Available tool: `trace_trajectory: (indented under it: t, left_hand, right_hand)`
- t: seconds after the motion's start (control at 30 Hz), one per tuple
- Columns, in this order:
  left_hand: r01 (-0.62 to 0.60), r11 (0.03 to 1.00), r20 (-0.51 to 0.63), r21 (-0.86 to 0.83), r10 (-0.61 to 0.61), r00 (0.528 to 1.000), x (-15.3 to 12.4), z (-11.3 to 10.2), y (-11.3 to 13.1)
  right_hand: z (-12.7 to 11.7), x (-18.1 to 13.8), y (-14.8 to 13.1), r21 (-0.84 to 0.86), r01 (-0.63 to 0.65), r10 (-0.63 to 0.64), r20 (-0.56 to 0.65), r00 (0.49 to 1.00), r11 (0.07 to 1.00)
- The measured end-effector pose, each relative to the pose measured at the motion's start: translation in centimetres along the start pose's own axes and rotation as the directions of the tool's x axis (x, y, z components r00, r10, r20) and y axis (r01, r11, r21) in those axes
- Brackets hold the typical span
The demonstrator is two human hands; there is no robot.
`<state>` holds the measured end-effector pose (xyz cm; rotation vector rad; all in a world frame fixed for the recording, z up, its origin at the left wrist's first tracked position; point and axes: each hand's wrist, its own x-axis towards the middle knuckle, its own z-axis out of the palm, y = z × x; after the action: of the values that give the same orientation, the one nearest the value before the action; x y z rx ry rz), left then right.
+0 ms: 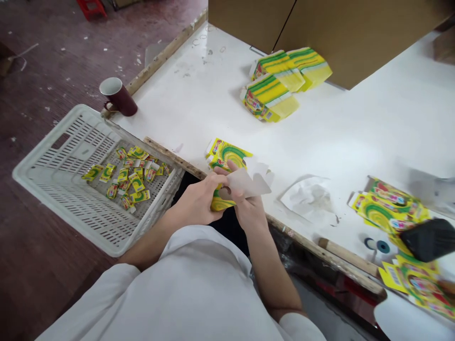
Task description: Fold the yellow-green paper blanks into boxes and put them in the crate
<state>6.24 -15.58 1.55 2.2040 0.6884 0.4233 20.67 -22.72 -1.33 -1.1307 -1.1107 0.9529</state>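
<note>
Both of my hands are at the table's front edge, gripping a yellow-and-green printed carton (221,204) whose pale inner flaps stick out toward the right. My left hand (198,201) is closed round its left side. From the right, my right hand (250,210) clasps it, thumb against the pale flap; some fingers are hidden behind the cardboard. Just beyond my hands, another yellow carton (229,152) lies on the table. To my left, a white plastic basket (74,135) holds several small yellow-and-green boxes (136,182).
A maroon mug (122,100) stands at the table's left edge. Several printed cartons (272,97) lie near large brown cardboard boxes (320,38). A crumpled clear bag (309,196) rests to the right, with flat cartons (384,203), a black object (432,239) and a tape roll (383,246) farther along.
</note>
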Motion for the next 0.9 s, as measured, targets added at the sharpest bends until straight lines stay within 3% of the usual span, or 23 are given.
trace_trajectory:
  t: [0.1,0.17,0.2,0.27,0.33,0.4,0.5,0.63,0.77,0.83,0.9]
  left_hand:
    - [-0.029,0.999,0.017,-0.044,0.03,0.999,0.1,-0.1,-0.4]
    - [-0.092,0.995,-0.067,-0.023,0.09,0.994,0.2,-0.1,-0.6]
    - [-0.096,0.995,-0.148,0.013,0.097,0.984,0.3,0.0,-0.7]
    - [0.009,0.999,-0.356,0.052,0.01,0.934,0.3,0.1,-0.8]
    - [0.14,0.986,-0.486,-0.092,-0.167,0.858,0.3,0.2,-0.8]
    - [0.16,0.922,-0.458,-0.351,-0.319,0.83,0.3,0.2,-0.6]
    - [0.1,0.812,-0.418,-0.575,-0.397,0.817,0.2,-0.2,0.0]
    - [0.116,0.79,-0.441,-0.603,-0.45,0.777,0.2,-1.0,0.3]
    - [0.114,0.76,-0.43,-0.64,-0.477,0.767,0.4,-1.1,0.1]
    - [0.117,0.757,-0.417,-0.643,-0.474,0.776,0.6,-0.9,0.1]
    - [0.137,0.776,-0.406,-0.615,-0.462,0.789,0.8,-0.8,0.2]
  right_hand:
    - [-0.3,-0.6,-1.0,-0.293,0.142,-0.111,0.122,0.986,0.945]
    - [-0.4,-1.0,-1.5,-0.474,0.224,-0.155,0.181,0.971,0.852]
    - [-0.4,-1.1,-1.5,-0.536,0.233,-0.179,0.152,0.972,0.812]
    - [-0.3,-1.2,-1.4,-0.593,0.193,-0.248,-0.013,0.969,0.782]
    - [-0.4,-1.0,-1.0,-0.597,0.13,-0.3,-0.194,0.934,0.792]
    - [-0.5,-0.8,-0.5,-0.618,0.122,-0.325,-0.228,0.918,0.777]
    - [-0.7,-0.7,-0.1,-0.688,0.198,-0.332,-0.066,0.941,0.698]
    - [-1.7,-0.7,-0.3,-0.72,0.232,-0.332,0.002,0.943,0.654]
    - [-2.7,-0.5,-1.0,-0.629,0.282,-0.263,0.125,0.957,0.724]
    - [-2.4,-0.2,-1.1,-0.576,0.278,-0.276,0.094,0.957,0.769]
    - [-1.6,0.0,-0.9,-0.558,0.224,-0.289,-0.03,0.957,0.799]
